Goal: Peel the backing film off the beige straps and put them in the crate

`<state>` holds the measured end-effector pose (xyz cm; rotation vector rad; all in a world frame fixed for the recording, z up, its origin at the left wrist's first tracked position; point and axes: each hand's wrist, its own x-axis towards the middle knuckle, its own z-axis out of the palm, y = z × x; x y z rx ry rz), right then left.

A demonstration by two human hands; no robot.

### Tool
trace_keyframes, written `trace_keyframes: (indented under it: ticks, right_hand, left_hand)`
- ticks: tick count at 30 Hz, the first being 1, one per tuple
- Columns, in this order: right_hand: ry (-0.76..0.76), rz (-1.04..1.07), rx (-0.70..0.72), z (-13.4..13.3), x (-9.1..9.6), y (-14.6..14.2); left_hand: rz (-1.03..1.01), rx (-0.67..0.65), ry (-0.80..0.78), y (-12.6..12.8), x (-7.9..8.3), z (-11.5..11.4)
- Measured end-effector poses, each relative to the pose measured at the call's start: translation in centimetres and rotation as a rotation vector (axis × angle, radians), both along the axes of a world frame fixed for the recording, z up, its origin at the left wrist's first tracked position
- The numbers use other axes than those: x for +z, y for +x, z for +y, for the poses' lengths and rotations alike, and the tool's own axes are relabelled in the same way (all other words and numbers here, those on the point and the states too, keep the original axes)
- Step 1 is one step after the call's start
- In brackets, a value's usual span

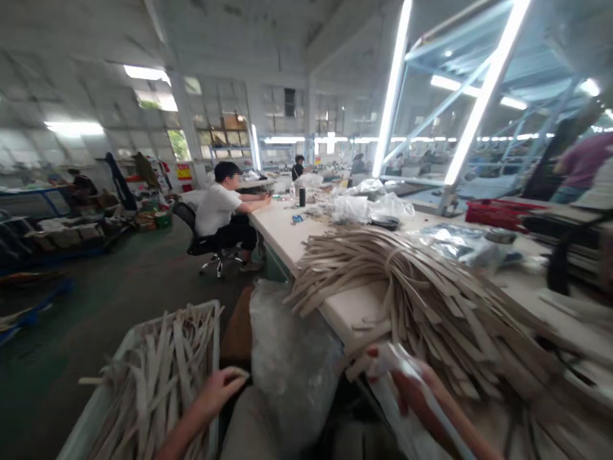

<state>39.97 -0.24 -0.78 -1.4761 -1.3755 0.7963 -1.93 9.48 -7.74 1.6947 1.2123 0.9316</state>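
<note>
In the head view, the left hand (223, 390) is beside the right wall of a pale bin (217, 338), its fingers bent and drawn close together; a pale patch shows at the fingertips, but I cannot tell whether this grip has hold of anything. Long beige strips (163, 370) lie loosely in the bin, some poking above the rim. The right hand (405, 383) is blurred at the near edge of the white worktop (282, 230), with clear plastic (400, 418) across and beneath it and the ends of more strips near its fingers; how far its grip is open, or what it has hold of, I cannot tell. A big heap of beige strips (426, 281) spreads over the worktop, some hanging past its near edge. A cloudy plastic bag (287, 345) stands between the bin and the worktop, in front of a brown box (239, 326). Farther along, a person in a white shirt (215, 207) sits on a wheeled chair (189, 223), near a black cylinder (302, 197) and crumpled plastic (378, 206).
</note>
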Motion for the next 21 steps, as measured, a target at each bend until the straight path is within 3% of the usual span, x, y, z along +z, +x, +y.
trace_keyframes:
  ticks: [3, 5, 8, 13, 17, 21]
  right_hand:
    - [-0.074, -0.025, 0.14, 0.3, 3.5, -2.7]
    - [-0.068, -0.116, 0.18, 0.9, 4.1, -3.4]
    - [-0.113, -0.335, 0.156, 0.8, 4.4, -3.9]
    - [-0.226, -0.697, 0.107, -0.4, 5.4, -4.0]
    - [-0.246, -0.865, 0.054, -0.4, 5.6, -3.7]
    - [-0.288, -0.948, 0.056, 0.0, 5.1, -4.1]
  left_hand:
    - [-0.069, -0.29, -0.253, 8.8, 2.2, -3.1]
    - [-0.204, -0.474, -0.419, 13.5, 3.7, -4.7]
    - [-0.412, -0.627, -0.569, 18.0, 5.2, -6.7]
    - [-0.617, -0.614, -0.798, 21.0, 5.5, -9.2]
    - [-0.6, -0.598, -0.938, 21.7, 5.5, -10.8]
    - [-0.569, -0.489, -0.983, 22.0, 5.2, -12.0]
